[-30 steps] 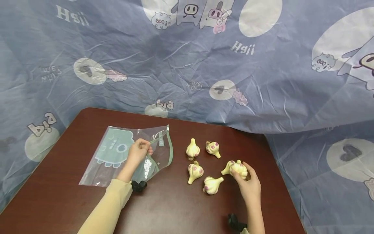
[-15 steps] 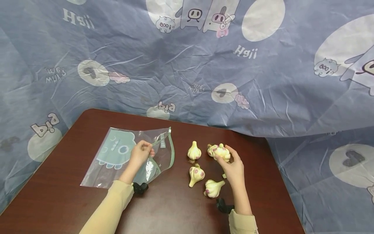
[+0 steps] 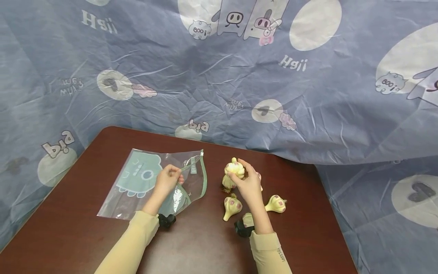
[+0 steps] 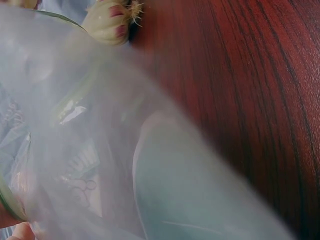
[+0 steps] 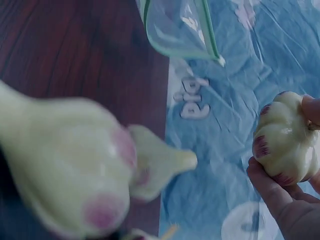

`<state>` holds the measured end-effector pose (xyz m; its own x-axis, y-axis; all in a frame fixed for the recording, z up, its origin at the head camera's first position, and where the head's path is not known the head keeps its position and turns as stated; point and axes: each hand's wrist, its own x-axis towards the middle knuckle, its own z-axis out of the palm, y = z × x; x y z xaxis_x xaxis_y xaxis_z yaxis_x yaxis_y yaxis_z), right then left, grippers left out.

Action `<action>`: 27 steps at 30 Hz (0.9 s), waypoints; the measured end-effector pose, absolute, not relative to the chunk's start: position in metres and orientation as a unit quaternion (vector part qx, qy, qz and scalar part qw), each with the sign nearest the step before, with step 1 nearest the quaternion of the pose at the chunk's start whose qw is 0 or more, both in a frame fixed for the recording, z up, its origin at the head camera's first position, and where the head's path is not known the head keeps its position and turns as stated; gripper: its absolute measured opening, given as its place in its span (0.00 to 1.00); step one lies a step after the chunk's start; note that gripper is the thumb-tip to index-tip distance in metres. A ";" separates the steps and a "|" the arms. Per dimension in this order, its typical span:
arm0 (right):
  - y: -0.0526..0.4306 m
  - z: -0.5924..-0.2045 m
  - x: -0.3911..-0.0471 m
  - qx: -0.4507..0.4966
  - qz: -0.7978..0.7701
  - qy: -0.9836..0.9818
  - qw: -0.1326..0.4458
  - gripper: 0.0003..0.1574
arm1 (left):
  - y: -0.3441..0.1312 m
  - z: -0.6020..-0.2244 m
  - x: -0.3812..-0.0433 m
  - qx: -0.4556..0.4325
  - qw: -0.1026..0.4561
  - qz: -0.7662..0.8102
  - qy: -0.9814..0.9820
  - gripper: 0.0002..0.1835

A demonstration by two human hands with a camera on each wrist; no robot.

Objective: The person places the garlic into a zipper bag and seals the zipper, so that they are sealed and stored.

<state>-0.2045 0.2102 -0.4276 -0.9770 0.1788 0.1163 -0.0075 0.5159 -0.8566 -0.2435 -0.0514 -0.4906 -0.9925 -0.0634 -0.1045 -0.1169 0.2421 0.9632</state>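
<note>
My left hand (image 3: 167, 180) pinches the green-edged mouth of a clear zip bag (image 3: 138, 173), which lies on the table with its mouth facing right. A pale blue cartoon is printed on it. Close up, the bag film (image 4: 75, 150) fills much of the left wrist view. Between thumb and fingers my right hand (image 3: 249, 185) holds a garlic bulb (image 3: 234, 168), raised over the table right of the bag. The same bulb's purple-marked side (image 5: 282, 137) shows in the right wrist view. Just below it in the head view is another garlic bulb (image 3: 227, 182), partly covered.
More garlic bulbs lie around the right arm: one in front (image 3: 232, 206), one to the right (image 3: 276, 204). Another bulb (image 3: 259, 178) is mostly behind the right hand, and one (image 3: 248, 220) is partly behind the black wrist camera (image 3: 243, 229). Patterned blue cloth (image 3: 205, 95) hangs behind the table.
My right hand has carried the garlic bulb leftward from the right side of the table toward the bag. The left hand keeps its pinch on the bag's mouth.
</note>
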 end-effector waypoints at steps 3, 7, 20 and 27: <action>0.198 -0.430 -0.210 -0.041 0.494 -0.865 0.079 0.39 | -0.051 -0.491 -0.244 -0.058 0.018 0.608 0.792 0.07; 0.182 -0.436 -0.217 -0.032 0.498 -0.864 0.071 0.39 | -0.051 -0.491 -0.244 -0.059 0.014 0.606 0.793 0.07; 0.142 -0.463 -0.221 0.051 0.501 -0.862 0.061 0.38 | -0.048 -0.498 -0.244 -0.054 0.009 0.615 0.787 0.05; 0.128 -0.483 -0.220 0.080 0.441 -0.893 0.034 0.38 | -0.046 -0.496 -0.242 -0.055 0.011 0.610 0.790 0.07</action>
<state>-0.2202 0.1281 -0.4833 -0.9848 -0.1127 0.1321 -0.1734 0.5979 -0.7826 -0.2420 -0.0464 -0.4963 -0.9936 -0.0738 -0.0853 -0.1012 0.2491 0.9632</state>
